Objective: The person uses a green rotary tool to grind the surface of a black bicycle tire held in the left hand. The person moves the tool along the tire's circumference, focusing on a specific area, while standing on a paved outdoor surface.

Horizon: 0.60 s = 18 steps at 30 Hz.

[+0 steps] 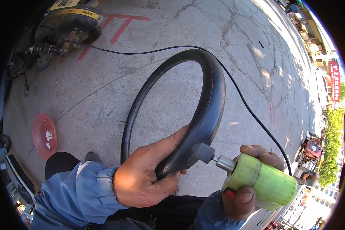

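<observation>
A black rubber inner tube (214, 88) stands up in a tall loop in front of me. My left hand (143, 176) is wrapped round its lower part, thumb along the rubber. In my right hand (251, 184) is a small green electric grinder (262, 182) with a red switch under my thumb. From its metal collar a dark grinding head (204, 152) points left, at the tube's lower right side. It looks to be touching or very close to the rubber; I cannot tell which. My left fingertips are partly hidden behind the tube.
A black cord (253, 115) runs from the grinder across the concrete ground to a scooter wheel (74, 23) at the far left. A pink dish (45, 135) with white scraps lies at the left. Red lines (120, 30) mark the ground. Parked vehicles (311, 149) stand at the right.
</observation>
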Tool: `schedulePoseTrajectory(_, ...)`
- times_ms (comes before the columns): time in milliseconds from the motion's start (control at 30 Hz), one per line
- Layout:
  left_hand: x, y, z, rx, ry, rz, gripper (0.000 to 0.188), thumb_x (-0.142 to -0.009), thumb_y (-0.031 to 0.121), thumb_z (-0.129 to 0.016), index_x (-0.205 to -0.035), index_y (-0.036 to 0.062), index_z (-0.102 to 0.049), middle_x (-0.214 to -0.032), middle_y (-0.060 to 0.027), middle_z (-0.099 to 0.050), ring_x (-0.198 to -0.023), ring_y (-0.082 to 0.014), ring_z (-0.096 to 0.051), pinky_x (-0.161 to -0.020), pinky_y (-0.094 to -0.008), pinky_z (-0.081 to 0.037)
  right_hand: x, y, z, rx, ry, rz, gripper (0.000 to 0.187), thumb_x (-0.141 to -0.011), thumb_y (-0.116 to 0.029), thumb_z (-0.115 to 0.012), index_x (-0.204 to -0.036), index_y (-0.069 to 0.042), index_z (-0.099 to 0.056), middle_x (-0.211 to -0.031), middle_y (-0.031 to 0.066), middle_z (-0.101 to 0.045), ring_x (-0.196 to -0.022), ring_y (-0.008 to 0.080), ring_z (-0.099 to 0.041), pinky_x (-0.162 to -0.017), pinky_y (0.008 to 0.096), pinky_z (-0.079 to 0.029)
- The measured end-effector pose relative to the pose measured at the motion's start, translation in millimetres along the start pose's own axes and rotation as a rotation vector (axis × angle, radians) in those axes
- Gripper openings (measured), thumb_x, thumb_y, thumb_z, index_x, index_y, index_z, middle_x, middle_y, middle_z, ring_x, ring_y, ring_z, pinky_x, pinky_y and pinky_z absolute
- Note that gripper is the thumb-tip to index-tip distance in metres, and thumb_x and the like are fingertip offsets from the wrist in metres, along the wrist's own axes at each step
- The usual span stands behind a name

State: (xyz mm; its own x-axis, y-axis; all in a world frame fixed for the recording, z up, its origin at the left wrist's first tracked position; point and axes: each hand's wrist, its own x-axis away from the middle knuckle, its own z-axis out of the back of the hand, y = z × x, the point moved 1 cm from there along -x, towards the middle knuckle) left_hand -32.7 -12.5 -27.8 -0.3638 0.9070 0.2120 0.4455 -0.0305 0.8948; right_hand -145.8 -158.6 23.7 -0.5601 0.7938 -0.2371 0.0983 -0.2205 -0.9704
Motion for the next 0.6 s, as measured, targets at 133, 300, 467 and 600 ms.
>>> schedulePoseTrajectory(133,-1.3,0.4,1.7,-0.041,-0.006,-0.017,0.072,-0.082,-0.012,-0.042,-0.151,-0.0002,-0.026,-0.123,-0.0118,-0.055,-0.096,-0.0131,-0.055,-0.084,-0.0247,-0.047,-1.6,3.5,9.0,0.031,-0.144,0.04,0.07,-0.067,-0.028,-0.087,-0.114,0.002,-0.044,-0.1,0.0274,-0.063,-0.093,0.0282,-0.066,-0.082,0.0361,-0.054)
schedulePoseTrajectory(300,-1.5,0.5,1.2,-0.013,-0.005,0.016,0.071,-0.082,-0.012,-0.043,-0.151,-0.0002,-0.026,-0.122,-0.0116,-0.055,-0.097,-0.0131,-0.055,-0.084,-0.0251,-0.048,0.0,1.9,3.2,-0.02,-0.064,0.02,0.069,-0.066,-0.025,-0.087,-0.113,0.003,-0.045,-0.1,0.0271,-0.063,-0.094,0.03,-0.066,-0.084,0.0371,-0.054)
schedulePoseTrajectory(467,-0.4,0.7,1.0,-0.041,-0.011,0.015,0.072,-0.082,-0.012,-0.043,-0.151,0.0001,-0.025,-0.122,-0.011,-0.055,-0.096,-0.013,-0.055,-0.083,-0.0248,-0.048,-0.6,2.3,2.3,-0.05,-0.014,-0.002,0.068,-0.066,-0.023,-0.087,-0.114,0.002,-0.045,-0.101,0.0263,-0.063,-0.095,0.0307,-0.066,-0.085,0.0379,-0.053)
schedulePoseTrajectory(600,-0.4,-2.2,3.0,-0.057,-0.014,-0.045,0.071,-0.083,-0.011,-0.043,-0.151,0.0002,-0.025,-0.121,-0.0106,-0.055,-0.096,-0.0129,-0.056,-0.082,-0.0252,-0.048,-2.3,4.1,11.0,0.004,-0.222,0.063,0.068,-0.067,-0.023,-0.087,-0.114,0.002,-0.045,-0.101,0.0253,-0.064,-0.096,0.0296,-0.066,-0.084,0.037,-0.053)
